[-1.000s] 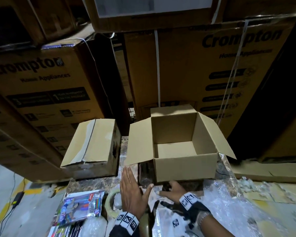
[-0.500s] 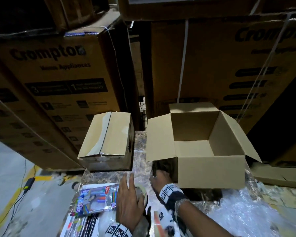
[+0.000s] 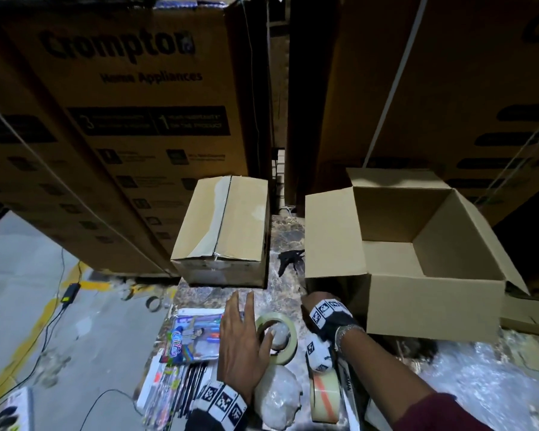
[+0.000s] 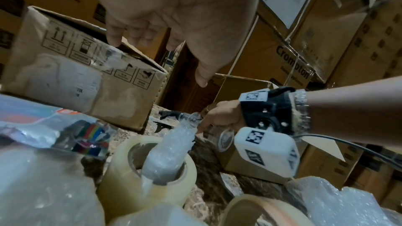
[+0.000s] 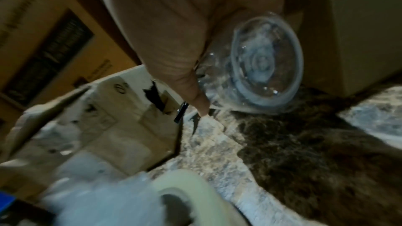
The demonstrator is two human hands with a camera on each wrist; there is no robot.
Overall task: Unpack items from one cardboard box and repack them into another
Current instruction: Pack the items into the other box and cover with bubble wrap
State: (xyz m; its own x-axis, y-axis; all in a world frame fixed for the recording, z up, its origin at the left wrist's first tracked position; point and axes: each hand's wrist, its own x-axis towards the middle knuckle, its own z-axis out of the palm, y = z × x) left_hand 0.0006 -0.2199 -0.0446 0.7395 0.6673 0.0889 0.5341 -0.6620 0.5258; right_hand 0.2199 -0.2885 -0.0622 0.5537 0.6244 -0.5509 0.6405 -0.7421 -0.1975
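Glass is the worry: the right hand point(image 5: 174, 28) curls its fingers point(image 5: 200, 102) round a clear glass point(image 5: 264, 68) tipped on its side, low over the table point(image 3: 287, 234); a slip could chip it. At nine o'clock of it the left hand point(image 3: 240, 337) hovers, fingers apart, over a tape roll point(image 3: 279, 337). The empty open box point(image 3: 433, 303) waits at two o'clock, the taped box point(image 3: 224, 225) at eleven.

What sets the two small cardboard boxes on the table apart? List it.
The left box is shut, its top seam taped; the right box stands open, flaps spread, its inside bare. The left box has worn tape and handling symbols on its side; the right box looks clean and plain. Both are brown cardboard and stand on the marbled table.
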